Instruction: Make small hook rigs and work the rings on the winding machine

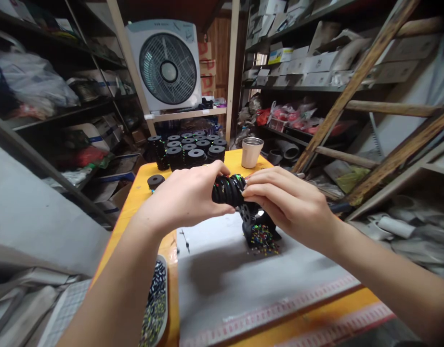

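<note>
My left hand (193,193) is wrapped round a stack of black spools (227,189) lying sideways above the table, with small coloured bits showing between the rims. At the stack's right end, the fingertips of my right hand (283,197) are pinched together; whatever they hold is hidden or too small to make out. Just below, a dark perforated disc (245,215) hangs partly behind my right hand. Under it, a black scoop-like holder (248,234) has many tiny coloured beads (264,239) spilling onto the white sheet (222,289).
Several stacks of black spools (196,154) stand at the table's back, with a beige cup (251,153) to their right. One loose spool (156,181) sits at left. A tray of small parts (165,299) lies front left. Behind are a box fan (167,67) and a wooden ladder (355,86).
</note>
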The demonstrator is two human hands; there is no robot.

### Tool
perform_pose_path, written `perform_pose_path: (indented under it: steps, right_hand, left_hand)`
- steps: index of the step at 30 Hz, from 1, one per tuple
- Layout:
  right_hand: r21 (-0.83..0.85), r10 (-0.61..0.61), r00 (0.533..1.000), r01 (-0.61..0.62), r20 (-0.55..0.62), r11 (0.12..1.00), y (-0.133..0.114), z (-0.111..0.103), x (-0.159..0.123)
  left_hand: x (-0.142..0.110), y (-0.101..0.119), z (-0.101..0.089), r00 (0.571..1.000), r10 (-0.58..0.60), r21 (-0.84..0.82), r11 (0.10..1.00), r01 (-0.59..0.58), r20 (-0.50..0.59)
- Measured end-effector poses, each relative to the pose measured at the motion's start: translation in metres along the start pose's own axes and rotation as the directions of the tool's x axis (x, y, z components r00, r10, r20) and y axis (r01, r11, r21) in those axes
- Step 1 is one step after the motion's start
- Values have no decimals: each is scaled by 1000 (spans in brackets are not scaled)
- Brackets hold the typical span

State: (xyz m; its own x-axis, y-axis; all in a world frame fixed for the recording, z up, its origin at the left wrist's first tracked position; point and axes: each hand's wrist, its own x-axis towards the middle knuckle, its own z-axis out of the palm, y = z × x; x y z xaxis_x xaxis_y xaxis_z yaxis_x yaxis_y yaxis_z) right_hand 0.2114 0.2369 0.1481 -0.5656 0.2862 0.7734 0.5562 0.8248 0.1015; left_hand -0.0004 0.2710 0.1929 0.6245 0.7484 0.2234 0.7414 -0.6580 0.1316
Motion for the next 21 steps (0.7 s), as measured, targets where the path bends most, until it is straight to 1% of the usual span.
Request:
perform_pose_path:
  steps: [4,8,11,16,21]
  right_hand:
    - [-14,0,1000,-1,-15,1000,-1,3,-2]
    - [20,49,997,-48,-66,999,-2,6,-3]
    - [33,64,995,-61,-77,998,-2,6,-3]
    - [-50,-16,1000,15,-25,999,-2,6,-6]
    - [-168,-112,993,116,38,979,-2,5,-9]
  left_hand:
    - [-1,0,0,1000,5,2,1000,-5,-7]
    - [-2,-1,1,1000,15,6,1000,-15,-17]
    - [-2,-2,1,1000,20,3,1000,-20,-17]
    - [-1,-2,1,1000,26,-1,1000,-26,-11]
    - [0,-2,1,1000,26,3,1000,-26,-11]
